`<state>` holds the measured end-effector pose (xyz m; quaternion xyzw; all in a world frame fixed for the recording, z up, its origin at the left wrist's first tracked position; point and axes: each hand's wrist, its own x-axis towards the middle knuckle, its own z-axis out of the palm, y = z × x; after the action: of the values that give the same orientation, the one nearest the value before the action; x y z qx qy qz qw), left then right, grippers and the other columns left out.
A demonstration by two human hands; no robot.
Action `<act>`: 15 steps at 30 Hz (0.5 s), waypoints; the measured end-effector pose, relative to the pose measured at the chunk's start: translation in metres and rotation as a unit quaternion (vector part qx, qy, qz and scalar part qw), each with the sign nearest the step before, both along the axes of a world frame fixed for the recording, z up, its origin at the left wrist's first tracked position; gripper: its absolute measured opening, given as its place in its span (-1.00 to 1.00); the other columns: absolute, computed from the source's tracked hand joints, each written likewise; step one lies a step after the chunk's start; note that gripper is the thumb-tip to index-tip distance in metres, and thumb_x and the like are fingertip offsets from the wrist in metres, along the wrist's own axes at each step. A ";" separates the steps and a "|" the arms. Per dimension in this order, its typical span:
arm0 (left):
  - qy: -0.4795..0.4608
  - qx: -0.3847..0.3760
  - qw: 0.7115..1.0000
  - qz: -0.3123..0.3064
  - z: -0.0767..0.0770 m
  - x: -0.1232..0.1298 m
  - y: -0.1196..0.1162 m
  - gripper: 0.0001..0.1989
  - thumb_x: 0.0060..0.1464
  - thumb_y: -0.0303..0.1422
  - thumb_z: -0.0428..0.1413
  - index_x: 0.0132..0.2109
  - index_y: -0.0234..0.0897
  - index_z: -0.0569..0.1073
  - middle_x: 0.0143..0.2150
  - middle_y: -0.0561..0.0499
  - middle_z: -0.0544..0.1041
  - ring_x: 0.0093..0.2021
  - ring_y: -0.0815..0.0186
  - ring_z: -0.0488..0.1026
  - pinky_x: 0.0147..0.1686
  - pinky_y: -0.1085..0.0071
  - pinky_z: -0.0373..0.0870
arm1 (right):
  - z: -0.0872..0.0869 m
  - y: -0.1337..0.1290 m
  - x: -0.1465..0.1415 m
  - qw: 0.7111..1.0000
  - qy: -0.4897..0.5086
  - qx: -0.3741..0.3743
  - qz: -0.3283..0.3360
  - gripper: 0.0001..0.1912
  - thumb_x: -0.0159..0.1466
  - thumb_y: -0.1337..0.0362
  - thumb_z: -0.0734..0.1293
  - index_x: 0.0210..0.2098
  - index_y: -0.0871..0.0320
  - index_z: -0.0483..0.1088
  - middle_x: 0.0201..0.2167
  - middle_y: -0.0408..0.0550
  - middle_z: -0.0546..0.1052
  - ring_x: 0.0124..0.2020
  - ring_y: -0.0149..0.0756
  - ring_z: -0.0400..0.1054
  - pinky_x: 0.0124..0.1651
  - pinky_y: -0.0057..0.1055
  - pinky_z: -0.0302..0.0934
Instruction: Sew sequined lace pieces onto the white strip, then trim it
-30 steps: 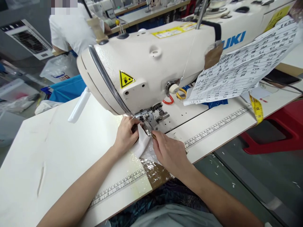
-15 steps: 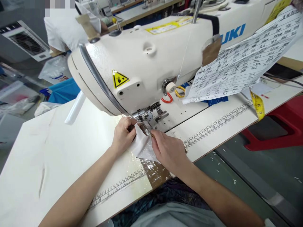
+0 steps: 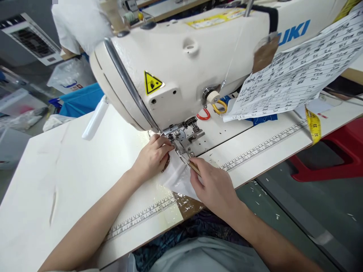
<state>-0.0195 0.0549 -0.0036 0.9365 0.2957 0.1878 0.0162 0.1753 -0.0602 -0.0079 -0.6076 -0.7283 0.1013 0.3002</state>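
Observation:
A white sewing machine (image 3: 181, 71) stands over the table, its needle and presser-foot parts (image 3: 184, 134) low at the front. My left hand (image 3: 151, 156) is closed at the left of the presser foot, fingertips bunched on a piece of white fabric (image 3: 177, 173). A small dark brown curved edge (image 3: 166, 162) shows below these fingers; I cannot tell what it is. In the fingers of my right hand (image 3: 214, 181) is a slim tool with a brown handle (image 3: 195, 169), pointing at the presser foot. Its metal tip is hard to separate from the machine parts. The fabric lies between both hands.
Ruler strips (image 3: 141, 217) run along the front of the white table (image 3: 70, 181). A handwritten sheet (image 3: 297, 71) leans at the right, near a yellow tape measure (image 3: 313, 126). Red and yellow loops (image 3: 219, 107) lie behind the needle area. Beyond are a person (image 3: 79, 26) and a red stool (image 3: 331, 158).
The view has shifted, so the machine sits further right. My left fingers have moved closer to the presser foot and now cover the fabric there. The right hand's tool shows more clearly.

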 end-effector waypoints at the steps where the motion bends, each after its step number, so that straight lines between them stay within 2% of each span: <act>1: 0.003 -0.005 1.000 -0.005 0.002 0.000 -0.002 -0.67 0.17 -0.57 -0.08 -0.10 -0.29 0.55 -0.10 -0.17 0.52 -0.10 0.11 0.38 -0.14 0.11 0.51 | 0.003 -0.007 0.005 0.998 0.049 -0.024 0.013 -0.84 0.32 0.38 0.20 -0.13 0.17 0.35 -0.40 -0.10 0.60 -0.49 -0.32 0.49 -0.51 -0.46 0.22; 3: 0.015 -0.015 1.000 -0.001 0.005 0.002 -0.009 -0.62 0.17 -0.59 -0.12 -0.07 -0.29 0.55 -0.07 -0.19 0.50 -0.07 0.08 0.36 -0.13 0.09 0.51 | 0.010 -0.023 0.014 0.988 0.127 -0.085 0.037 -0.92 0.31 0.35 0.19 -0.24 0.10 0.30 -0.55 -0.22 0.49 -0.61 -0.38 0.37 -0.56 -0.50 0.18; 6: 0.029 -0.022 0.998 0.043 0.004 0.010 -0.023 -0.63 0.19 -0.56 -0.13 -0.07 -0.34 0.55 -0.03 -0.24 0.49 -0.01 0.01 0.32 -0.07 0.00 0.49 | 0.016 -0.047 0.022 0.978 0.145 -0.135 0.059 -0.89 0.31 0.36 0.15 -0.30 0.06 0.27 -0.62 -0.27 0.40 -0.71 -0.41 0.23 -0.64 -0.51 0.09; 8: 0.027 -0.022 0.996 0.087 0.002 0.017 -0.033 -0.65 0.20 -0.53 -0.12 -0.06 -0.38 0.54 0.00 -0.27 0.47 0.03 -0.03 0.31 -0.03 -0.04 0.46 | 0.015 -0.061 0.024 0.984 0.107 -0.130 0.063 -0.86 0.28 0.40 0.14 -0.28 0.06 0.29 -0.58 -0.25 0.45 -0.70 -0.41 0.24 -0.64 -0.50 0.07; 11: 0.021 -0.032 0.991 0.127 -0.003 0.024 -0.045 -0.62 0.21 -0.49 -0.11 0.05 -0.45 0.48 0.08 -0.28 0.44 0.09 -0.06 0.31 0.05 -0.06 0.42 | 0.010 -0.076 0.028 0.997 0.005 -0.074 0.031 -0.81 0.24 0.44 0.13 -0.29 0.08 0.32 -0.52 -0.20 0.51 -0.67 -0.39 0.29 -0.59 -0.48 0.10; 15: 0.008 -0.043 0.993 0.110 -0.007 0.020 -0.050 -0.56 0.22 -0.45 -0.12 0.17 -0.49 0.41 0.14 -0.30 0.43 0.17 -0.05 0.32 0.14 -0.04 0.37 | 0.003 -0.092 0.041 0.992 -0.113 -0.055 -0.021 -0.78 0.25 0.44 0.12 -0.43 0.08 0.31 -0.54 -0.20 0.48 -0.64 -0.41 0.31 -0.59 -0.46 0.03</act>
<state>0.0006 0.0049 -0.0103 0.8982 0.4046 0.1685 0.0332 0.2158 -0.1525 -0.0046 -0.6459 -0.7381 0.0655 0.1837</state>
